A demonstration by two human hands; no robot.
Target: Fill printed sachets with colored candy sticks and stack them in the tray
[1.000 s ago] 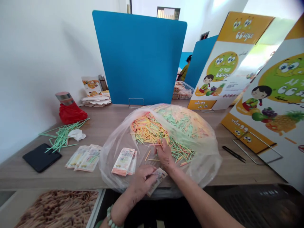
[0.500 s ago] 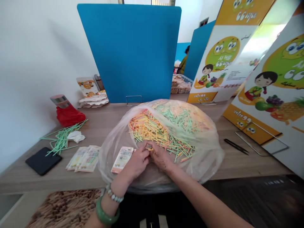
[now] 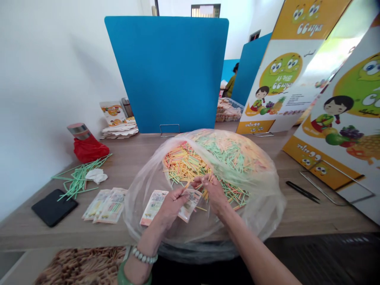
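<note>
My left hand pinches the top edge of a small printed packet, which hangs below the fingers. At the right, my right hand has its fingertips closed on thin yellow-orange sticks, close to the packet's upper edge. Beyond both hands, a big clear plastic bag lies spread out, full of loose yellow, green and pink sticks. Another printed packet lies on the bag's near left part, partly behind my left wrist.
Filled packets, a black flat pad, green sticks, a white tissue and a red bag lie at left. Black tweezers are at right. A blue partition and printed boards stand behind. Someone sits beyond.
My hands have moved apart from where they met at the bag's near edge. A packet now shows in my left hand, and my right hand has shifted right and up with sticks.
</note>
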